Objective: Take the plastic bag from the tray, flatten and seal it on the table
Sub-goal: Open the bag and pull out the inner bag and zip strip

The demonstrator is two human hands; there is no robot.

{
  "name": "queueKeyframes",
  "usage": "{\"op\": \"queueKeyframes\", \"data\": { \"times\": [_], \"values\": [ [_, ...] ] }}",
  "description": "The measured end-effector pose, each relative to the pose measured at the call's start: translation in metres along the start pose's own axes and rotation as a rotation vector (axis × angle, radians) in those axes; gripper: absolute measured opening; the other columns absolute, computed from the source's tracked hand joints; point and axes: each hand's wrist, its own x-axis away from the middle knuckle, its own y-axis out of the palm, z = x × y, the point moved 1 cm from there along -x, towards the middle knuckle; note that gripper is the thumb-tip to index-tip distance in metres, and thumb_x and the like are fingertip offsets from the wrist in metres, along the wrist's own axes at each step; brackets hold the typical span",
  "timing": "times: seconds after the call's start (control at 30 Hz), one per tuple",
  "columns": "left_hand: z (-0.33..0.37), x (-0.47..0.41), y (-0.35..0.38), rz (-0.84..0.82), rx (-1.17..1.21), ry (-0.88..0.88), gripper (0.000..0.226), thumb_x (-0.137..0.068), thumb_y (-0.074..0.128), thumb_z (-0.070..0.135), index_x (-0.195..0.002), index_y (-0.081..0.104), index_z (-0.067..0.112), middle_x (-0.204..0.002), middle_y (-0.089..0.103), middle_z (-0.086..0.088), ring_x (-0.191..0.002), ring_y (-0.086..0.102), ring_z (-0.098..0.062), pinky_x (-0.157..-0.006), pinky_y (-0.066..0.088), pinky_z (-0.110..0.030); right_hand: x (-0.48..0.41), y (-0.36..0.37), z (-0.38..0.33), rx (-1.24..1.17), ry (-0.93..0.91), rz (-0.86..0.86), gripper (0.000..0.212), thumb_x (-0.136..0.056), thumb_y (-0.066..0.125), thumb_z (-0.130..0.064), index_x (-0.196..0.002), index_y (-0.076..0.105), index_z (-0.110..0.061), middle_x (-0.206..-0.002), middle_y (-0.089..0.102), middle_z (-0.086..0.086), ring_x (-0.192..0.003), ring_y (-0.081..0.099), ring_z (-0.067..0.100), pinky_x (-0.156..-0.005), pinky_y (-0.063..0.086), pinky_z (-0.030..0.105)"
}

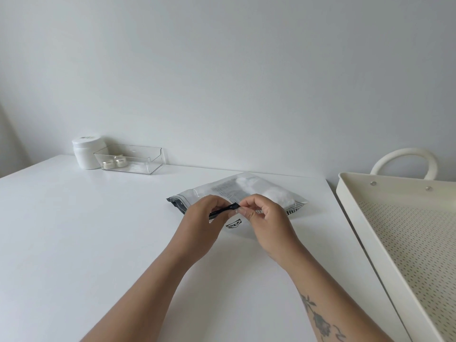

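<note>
A clear plastic bag (pixel 249 191) with white contents, printed text and a black zip strip lies on the white table (pixel 86 230), near its far right side. My left hand (pixel 204 223) and my right hand (pixel 266 218) meet over the bag's near edge. Both pinch the black zip strip (pixel 232 207) between thumb and fingers, fingertips almost touching. The strip is lifted a little off the table. A black logo shows on the bag just below the hands. The cream tray (pixel 355 218) with a perforated floor stands to the right of the table, with nothing in it.
A white lidded jar (pixel 86 153) and a clear plastic box (pixel 133 157) holding two small round items stand at the table's far left, by the wall. The tray's looped handle (pixel 404 156) rises at its far end. The table's right edge runs close to the tray.
</note>
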Motion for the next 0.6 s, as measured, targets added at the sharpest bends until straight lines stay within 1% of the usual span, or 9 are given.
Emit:
{"op": "queueKeyframes", "data": {
  "times": [0.1,0.2,0.27,0.37,0.43,0.5,0.6],
  "values": [
    [-0.003,-0.001,-0.003,-0.026,-0.041,-0.017,0.007,-0.090,0.066,0.025,-0.083,0.067,0.027,-0.080,0.067,0.012,-0.079,0.058,-0.001,-0.068,0.039,-0.007,0.000,-0.002,0.002,-0.031,0.030,0.003,0.013,-0.089,0.065,-0.014,-0.080,0.067,-0.023,-0.079,0.064,-0.006,-0.072,0.053,-0.002,-0.065,0.039,0.007],
    [-0.004,0.001,0.002,-0.039,-0.101,0.018,0.006,-0.093,0.061,0.022,-0.087,0.063,0.023,-0.082,0.063,0.011,-0.081,0.056,-0.003,-0.069,0.038,-0.007,0.001,-0.003,0.002,-0.011,0.047,-0.020,0.010,-0.090,0.065,-0.017,-0.082,0.067,-0.022,-0.078,0.062,-0.007,-0.069,0.050,-0.002,-0.063,0.038,0.006],
    [-0.005,0.002,0.005,-0.039,-0.129,0.042,0.007,-0.095,0.058,0.020,-0.088,0.061,0.021,-0.081,0.060,0.010,-0.080,0.054,-0.005,-0.069,0.039,-0.011,0.001,-0.005,0.002,-0.014,0.053,-0.036,0.008,-0.089,0.066,-0.019,-0.083,0.068,-0.024,-0.080,0.065,-0.006,-0.070,0.052,-0.002,-0.064,0.039,0.007],
    [-0.005,0.001,0.008,-0.033,-0.125,0.045,0.009,-0.095,0.057,0.021,-0.086,0.060,0.021,-0.079,0.059,0.010,-0.078,0.054,-0.008,-0.068,0.042,-0.019,0.001,-0.006,0.002,-0.021,0.070,-0.055,0.006,-0.088,0.067,-0.020,-0.085,0.071,-0.023,-0.085,0.071,-0.001,-0.077,0.058,0.005,-0.067,0.041,0.011],
    [-0.004,0.000,0.008,-0.029,-0.089,0.048,0.008,-0.094,0.061,0.022,-0.086,0.063,0.021,-0.080,0.062,0.009,-0.079,0.056,-0.008,-0.071,0.044,-0.020,0.001,-0.005,0.002,-0.007,0.060,-0.038,0.008,-0.089,0.066,-0.018,-0.084,0.070,-0.021,-0.083,0.070,-0.002,-0.075,0.057,0.002,-0.066,0.040,0.009],
    [-0.004,0.000,0.007,-0.045,-0.077,0.056,0.007,-0.092,0.064,0.026,-0.087,0.065,0.021,-0.082,0.064,0.008,-0.081,0.058,-0.007,-0.072,0.044,-0.017,0.000,-0.005,0.002,-0.005,0.048,-0.018,0.010,-0.089,0.065,-0.014,-0.082,0.070,-0.019,-0.082,0.069,0.000,-0.072,0.055,0.000,-0.064,0.040,0.007],
    [-0.006,-0.002,0.006,-0.043,-0.098,0.046,0.013,-0.090,0.066,0.025,-0.079,0.063,0.019,-0.076,0.063,0.004,-0.075,0.054,-0.010,-0.067,0.041,-0.020,0.000,-0.007,0.001,-0.026,0.050,-0.009,0.014,-0.088,0.066,-0.012,-0.077,0.068,-0.021,-0.077,0.066,-0.003,-0.067,0.053,-0.004,-0.063,0.039,0.005]
  ]
}}
